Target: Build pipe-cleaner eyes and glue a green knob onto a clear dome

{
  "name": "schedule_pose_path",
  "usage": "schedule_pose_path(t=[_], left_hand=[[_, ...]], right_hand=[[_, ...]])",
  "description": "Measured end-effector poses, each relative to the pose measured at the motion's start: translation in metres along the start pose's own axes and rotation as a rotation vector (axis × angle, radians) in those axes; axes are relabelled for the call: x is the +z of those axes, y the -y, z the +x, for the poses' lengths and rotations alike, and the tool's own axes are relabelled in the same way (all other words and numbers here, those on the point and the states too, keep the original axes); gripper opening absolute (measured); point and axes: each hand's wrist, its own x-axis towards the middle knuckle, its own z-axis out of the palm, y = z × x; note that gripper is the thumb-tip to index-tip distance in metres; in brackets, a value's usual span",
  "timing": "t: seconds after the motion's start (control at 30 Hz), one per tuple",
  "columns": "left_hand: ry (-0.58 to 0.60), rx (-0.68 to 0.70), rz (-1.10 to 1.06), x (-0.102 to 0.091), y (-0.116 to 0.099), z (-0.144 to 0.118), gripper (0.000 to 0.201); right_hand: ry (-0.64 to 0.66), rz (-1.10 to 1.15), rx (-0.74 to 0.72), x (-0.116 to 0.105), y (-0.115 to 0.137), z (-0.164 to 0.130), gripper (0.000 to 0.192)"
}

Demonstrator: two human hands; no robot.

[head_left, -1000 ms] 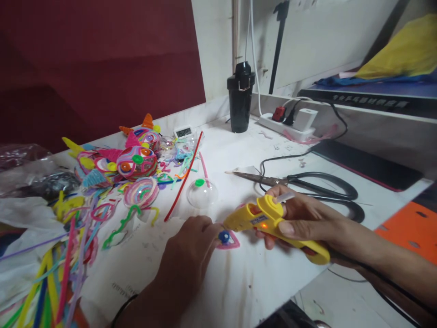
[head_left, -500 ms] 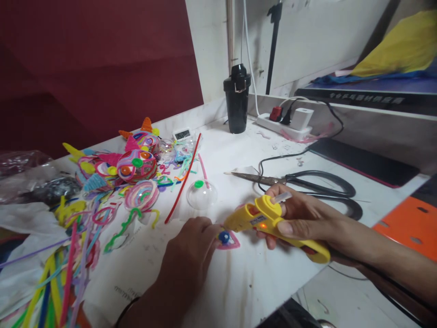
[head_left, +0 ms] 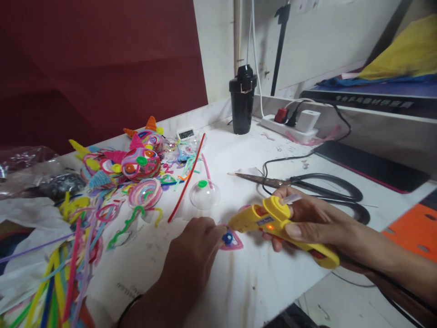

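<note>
The right hand (head_left: 307,223) is clenched around a yellow glue gun (head_left: 273,221), with the thumb lying along its body and a small orange light glowing on its side. The nozzle points left and down at a small pink triangle piece (head_left: 234,242) that lies flat on the white bench (head_left: 259,282), near its front edge. The left hand (head_left: 194,241) pinches the left side of this piece with its fingertips and holds it down; a blue bead (head_left: 227,238) sits on top of the piece, just beside those fingertips.

I think the main risk is a burn: the nozzle is very near to the fingertips of the left hand, so hot glue or the tip itself could touch the skin. Too much glue could also stick the piece to the bench, or push the bead out of its place. The black cable (head_left: 283,159) runs over the bench close to the large scissors (head_left: 307,184), and a pull on it could shift the gun.

The piece looks like a fuzzy pink pipe-cleaner outline, bent to a triangle, small and light. Other coloured pipe cleaners (head_left: 51,282) and finished spiral shapes (head_left: 139,164) are well apart on the left, and a clear dome (head_left: 205,195) stands near
</note>
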Motion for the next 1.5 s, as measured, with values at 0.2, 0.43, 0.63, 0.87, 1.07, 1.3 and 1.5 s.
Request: schedule_pose_path(t=[0.2, 0.43, 0.63, 0.87, 1.07, 1.3, 1.5], left_hand=[[0.017, -0.013, -0.029, -0.0002, 0.0011, 0.0006, 0.019], [0.003, 0.003, -0.003, 0.0006, 0.0015, -0.0005, 0.02], [0.008, 0.015, 0.014, 0.0006, 0.0016, -0.0004, 0.02], [0.022, 0.016, 0.023, 0.0012, 0.003, -0.0026, 0.022], [0.014, 0.01, 0.024, 0.0005, 0.0024, -0.002, 0.021], [0.011, -0.008, 0.012, 0.0014, 0.0012, -0.001, 0.02], [0.003, 0.001, 0.015, 0.0004, 0.0002, -0.0009, 0.021]], right_hand=[[-0.001, 0.02, 0.003, 0.0014, 0.0009, 0.0004, 0.031], [-0.002, 0.035, 0.0, 0.0021, 0.0011, -0.0004, 0.028], [-0.015, 0.043, 0.022, 0.0032, 0.0026, -0.0013, 0.028], [-0.011, 0.049, 0.017, 0.0045, 0.0024, -0.0006, 0.03], [-0.016, 0.072, 0.007, 0.0074, 0.0019, 0.0033, 0.03], [0.0, 0.053, 0.007, 0.0084, 0.0038, 0.0006, 0.029], [-0.002, 0.056, 0.026, 0.007, 0.0046, -0.0025, 0.03]])
